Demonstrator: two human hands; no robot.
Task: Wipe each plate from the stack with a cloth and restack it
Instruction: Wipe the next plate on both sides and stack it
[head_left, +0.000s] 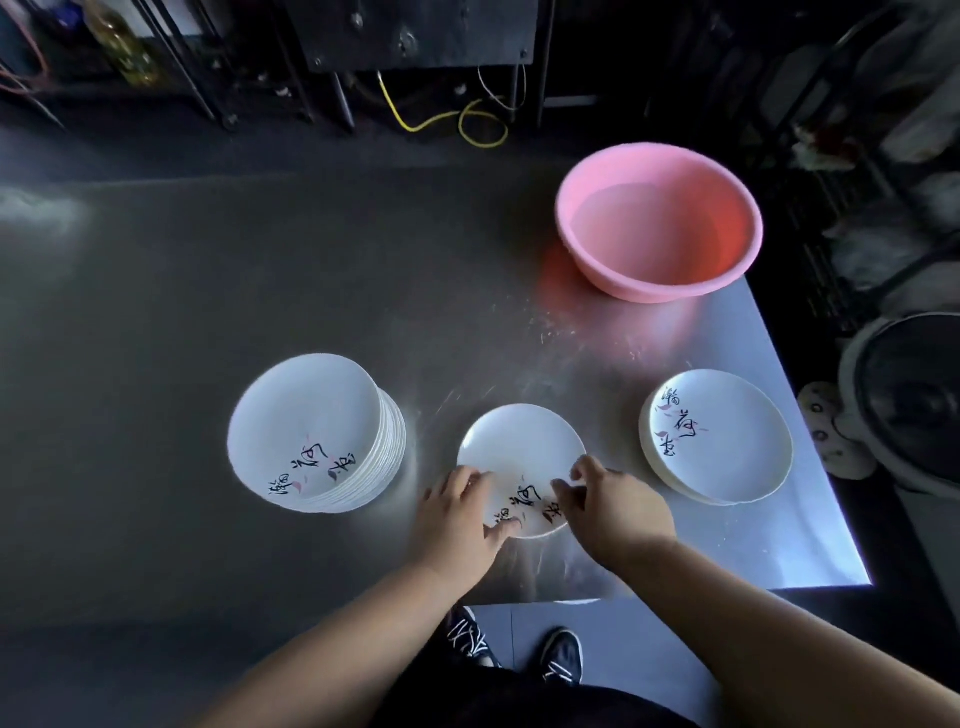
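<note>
A single white plate (519, 447) with black calligraphy lies flat on the steel table (260, 291), near its front edge. My left hand (460, 525) grips the plate's near left rim, thumb on the inner face by the writing. My right hand (615, 506) holds the near right rim with curled fingers. A tall stack of matching plates (311, 431) stands to the left. A low stack of plates (727, 441) sits to the right. I cannot make out a cloth in either hand.
A pink basin (597, 244) holding water stands at the back right of the table. The table's right edge runs close past the low stack. Beyond it on the floor is a round fan (914, 405). Racks and cables line the back.
</note>
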